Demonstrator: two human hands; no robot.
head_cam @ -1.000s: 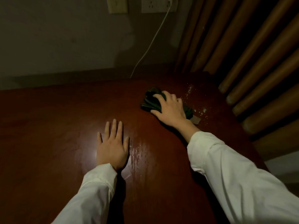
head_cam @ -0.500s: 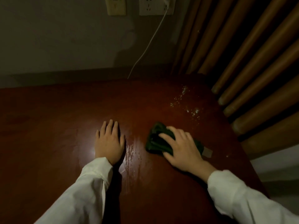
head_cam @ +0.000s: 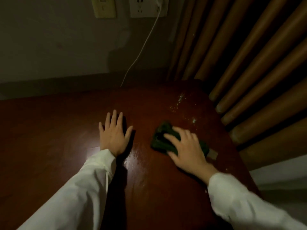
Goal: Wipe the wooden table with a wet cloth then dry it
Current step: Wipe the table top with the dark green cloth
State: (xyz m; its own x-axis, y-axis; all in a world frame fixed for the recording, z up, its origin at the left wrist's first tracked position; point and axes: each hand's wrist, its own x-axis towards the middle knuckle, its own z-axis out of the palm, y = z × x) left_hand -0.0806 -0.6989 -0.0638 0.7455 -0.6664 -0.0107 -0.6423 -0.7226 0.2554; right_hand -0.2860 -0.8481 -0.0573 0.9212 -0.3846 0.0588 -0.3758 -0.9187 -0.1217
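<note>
Writing is nowhere legible: the wall plates carry no readable marks, and a pale tag (head_cam: 213,153) sticking out from under the cloth looks blank in the dim light.

Dark green cloth (head_cam: 162,138), bunched into soft folds, lies on the right half of the reddish-brown wooden surface (head_cam: 49,130), whose polished finish shows a bright glare spot and a streaky wet sheen between the two arms. The right hand (head_cam: 186,151) rests on top of the cloth, its fingers (head_cam: 172,137) slightly bent and spread over the fabric, pressing it down; the picture is blurred there, so I cannot tell whether they clutch the folds. The left hand (head_cam: 114,135) lies palm down on the wood, just left of the cloth and apart from it, fingers straight and relaxed, holding nothing. Both arms wear loose white sleeves (head_cam: 79,188).

Pale specks and droplets (head_cam: 180,98) dot the surface beyond the cloth. A white cable (head_cam: 142,47) runs down from a white socket plate (head_cam: 147,7) to the far edge; a yellowish switch plate (head_cam: 103,7) sits just beside the socket. Rounded brown curtain folds (head_cam: 249,63) hang on the right.
</note>
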